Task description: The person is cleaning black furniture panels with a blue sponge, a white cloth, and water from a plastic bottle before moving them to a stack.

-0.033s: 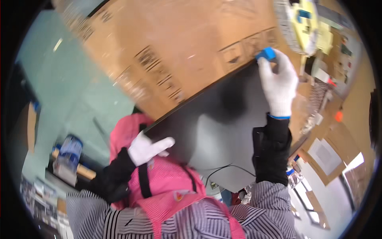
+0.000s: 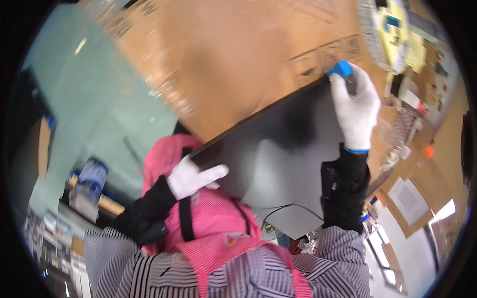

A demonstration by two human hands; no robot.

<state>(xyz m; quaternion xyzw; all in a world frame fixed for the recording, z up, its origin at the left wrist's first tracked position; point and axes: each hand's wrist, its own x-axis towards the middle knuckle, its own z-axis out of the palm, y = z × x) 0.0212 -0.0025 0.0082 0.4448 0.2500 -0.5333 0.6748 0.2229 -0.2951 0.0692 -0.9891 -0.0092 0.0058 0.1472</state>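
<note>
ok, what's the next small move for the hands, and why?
I'd probably firm up the left hand on the dark panel before shifting the blue block. The right hand pinches that block at the panel's far right corner, while the left is at its left end, thumb stretched out, so its hold looks loose.

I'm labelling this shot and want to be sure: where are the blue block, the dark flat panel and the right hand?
Blue block (image 2: 341, 67): head view, its uncovered face.
Dark flat panel (image 2: 278, 149): head view, middle of its broad face.
Right hand (image 2: 357, 108): head view, middle of the white glove.
</note>
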